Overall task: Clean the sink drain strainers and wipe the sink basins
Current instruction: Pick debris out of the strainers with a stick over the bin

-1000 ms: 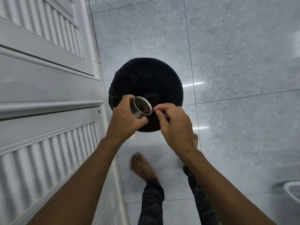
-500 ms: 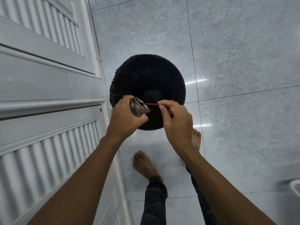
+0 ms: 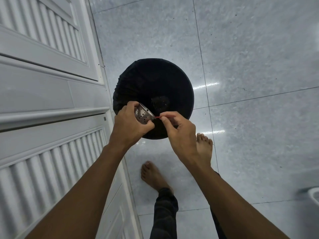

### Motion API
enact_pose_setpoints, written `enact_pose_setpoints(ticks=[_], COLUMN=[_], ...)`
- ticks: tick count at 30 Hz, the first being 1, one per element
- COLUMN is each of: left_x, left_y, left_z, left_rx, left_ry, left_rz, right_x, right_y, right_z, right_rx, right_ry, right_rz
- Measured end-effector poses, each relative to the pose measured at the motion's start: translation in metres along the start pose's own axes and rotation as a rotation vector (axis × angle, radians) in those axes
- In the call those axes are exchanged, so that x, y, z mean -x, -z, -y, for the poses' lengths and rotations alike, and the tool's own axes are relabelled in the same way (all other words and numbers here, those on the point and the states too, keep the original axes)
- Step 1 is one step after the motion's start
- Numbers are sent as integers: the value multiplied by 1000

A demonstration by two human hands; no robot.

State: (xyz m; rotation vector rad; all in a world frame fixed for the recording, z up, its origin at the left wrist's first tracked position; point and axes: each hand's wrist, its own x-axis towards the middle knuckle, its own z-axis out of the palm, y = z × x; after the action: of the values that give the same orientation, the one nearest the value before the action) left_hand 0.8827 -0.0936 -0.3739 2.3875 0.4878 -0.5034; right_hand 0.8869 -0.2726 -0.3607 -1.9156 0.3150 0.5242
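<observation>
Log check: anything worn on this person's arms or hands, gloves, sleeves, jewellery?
Nothing visible. The left hand and right hand are ungloved, with no rings or watch seen, and no sleeves show anywhere in the frame.

A round black bin point(image 3: 155, 80) with a dark liner stands on the glossy grey tiled floor point(image 3: 250, 49), just beside a white louvred door point(image 3: 43, 83). A white rim point(image 3: 315, 195) shows at the floor's right edge.
</observation>
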Motion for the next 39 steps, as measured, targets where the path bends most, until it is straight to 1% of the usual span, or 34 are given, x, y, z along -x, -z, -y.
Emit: enact_pose_setpoints(ticks=[2,4,5,7,9,11,13,15,17,19,21,24,25,27,29,31,33,35,37,39], left_x=[0,0,0,-1,-1,0,0,-1,-2,-3,-4,-7,-8,-9,-7,-6,-5,-5,-5,-4], left_y=[0,1,1,0,-1,-3,-3,-3,-3,-3,-3,-2,-1,0,-1,-2,-2,0,0,-1], left_z=[-3,-4,-3,-2,-1,0,1,3,2,0,-1,4,5,4,0,-2,-2,1,3,4], left_rx=[-5,-20,-27,-33,-36,-31,-20,-12,-4,3,11,10,5,-4,-4,5,11,2,-7,-5], left_ry=[16,34,41,40,29,21,22,25,18,5,4,22,26,26,17,17,30,40,40,36], left_rz=[15,21,22,27,40,60,71,76,76,77,83,78,74,69,77,87,88,83,78,68], right_x=[1,2,4,8,10,6,-1,-5,-5,-2,-3,-6,-7,-7,-6,-8,-12,-17,-17,-15], right_y=[1,3,3,3,0,0,3,5,6,4,4,10,11,12,9,7,10,16,18,15], right_z=[-2,-3,-3,-4,-5,-6,-6,-4,-3,-3,-4,-4,-4,-5,-6,-6,-6,-6,-6,-7], right_rx=[26,-14,-38,-68,-26,0,-25,-57,-75,-21,27,-21,-49,-86,-32,4,-25,-60,-98,-89], right_ry=[-21,-30,-31,-37,-39,-76,-107,-95,-64,-45,-60,-86,-80,-55,-27,-33,-53,-59,-40,-24], right_rz=[-97,-184,-185,-107,-49,-97,-174,-201,-131,-46,-84,-212,-205,-107,-19,-61,-166,-209,-133,7])
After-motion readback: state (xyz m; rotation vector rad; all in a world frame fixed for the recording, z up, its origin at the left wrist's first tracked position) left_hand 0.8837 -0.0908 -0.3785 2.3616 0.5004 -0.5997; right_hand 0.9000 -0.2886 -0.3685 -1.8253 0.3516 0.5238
